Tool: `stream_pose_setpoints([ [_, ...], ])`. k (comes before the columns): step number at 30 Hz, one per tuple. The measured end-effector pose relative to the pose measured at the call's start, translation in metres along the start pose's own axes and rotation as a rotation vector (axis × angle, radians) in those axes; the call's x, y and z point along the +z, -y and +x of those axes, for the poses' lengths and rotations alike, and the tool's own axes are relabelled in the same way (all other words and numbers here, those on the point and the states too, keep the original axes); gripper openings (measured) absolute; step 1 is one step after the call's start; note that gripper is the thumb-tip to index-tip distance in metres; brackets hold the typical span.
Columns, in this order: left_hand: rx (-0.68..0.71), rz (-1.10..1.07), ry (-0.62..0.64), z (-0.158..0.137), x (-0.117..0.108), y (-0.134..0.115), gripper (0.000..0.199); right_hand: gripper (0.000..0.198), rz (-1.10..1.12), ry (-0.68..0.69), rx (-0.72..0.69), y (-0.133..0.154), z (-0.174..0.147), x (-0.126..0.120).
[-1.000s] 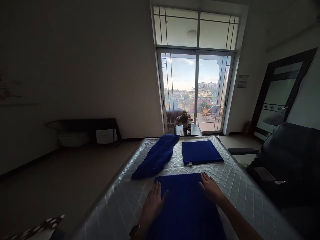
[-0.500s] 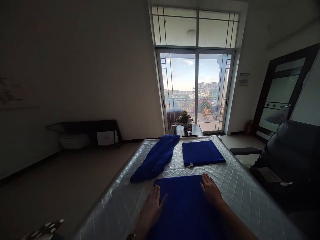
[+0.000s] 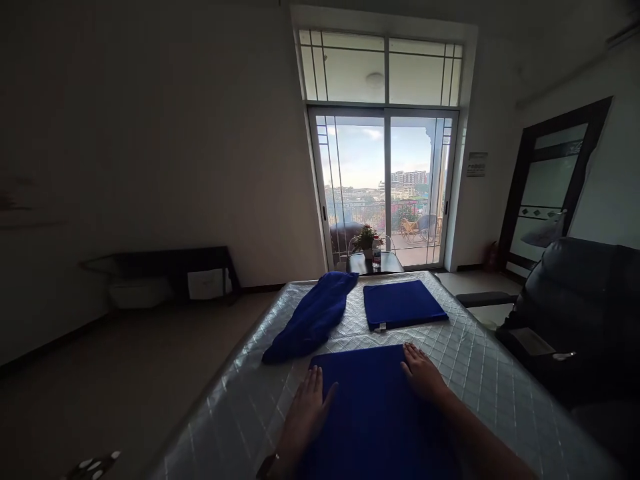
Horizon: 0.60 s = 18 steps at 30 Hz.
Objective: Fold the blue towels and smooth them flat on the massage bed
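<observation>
Quilted mattress (image 3: 480,373), dim room: flat blue cloth (image 3: 373,413) running 6-to-12 o'clock, left hand (image 3: 306,415) on its 9 o'clock edge, right hand (image 3: 423,375) at 1 o'clock, both grips splayed flat, equally near.

bare forearms, no sleeves — a dark watch (image 3: 269,463) on the left wrist.

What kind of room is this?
Probably a room in a flat: a quilted mattress with blue cloths, a sliding glass balcony door, and a dark armchair.
</observation>
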<state>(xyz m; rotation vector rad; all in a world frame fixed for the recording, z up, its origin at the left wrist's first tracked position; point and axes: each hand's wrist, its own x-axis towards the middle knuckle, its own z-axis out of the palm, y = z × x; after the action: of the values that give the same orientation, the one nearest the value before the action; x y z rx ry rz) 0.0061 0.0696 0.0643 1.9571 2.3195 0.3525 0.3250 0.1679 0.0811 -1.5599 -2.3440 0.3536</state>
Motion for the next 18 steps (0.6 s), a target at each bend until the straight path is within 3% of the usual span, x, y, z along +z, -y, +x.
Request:
stream_pose_setpoints([
  [10,0.024,0.004,-0.015,0.001,0.005,0.001,0.084,0.064,-0.007,-0.041,0.008,-0.003,0.002,0.006],
  [18,-0.025,-0.023,0.015,-0.004,-0.006,-0.007,0.088,0.064,-0.028,-0.035,0.008,-0.001,-0.002,0.004],
])
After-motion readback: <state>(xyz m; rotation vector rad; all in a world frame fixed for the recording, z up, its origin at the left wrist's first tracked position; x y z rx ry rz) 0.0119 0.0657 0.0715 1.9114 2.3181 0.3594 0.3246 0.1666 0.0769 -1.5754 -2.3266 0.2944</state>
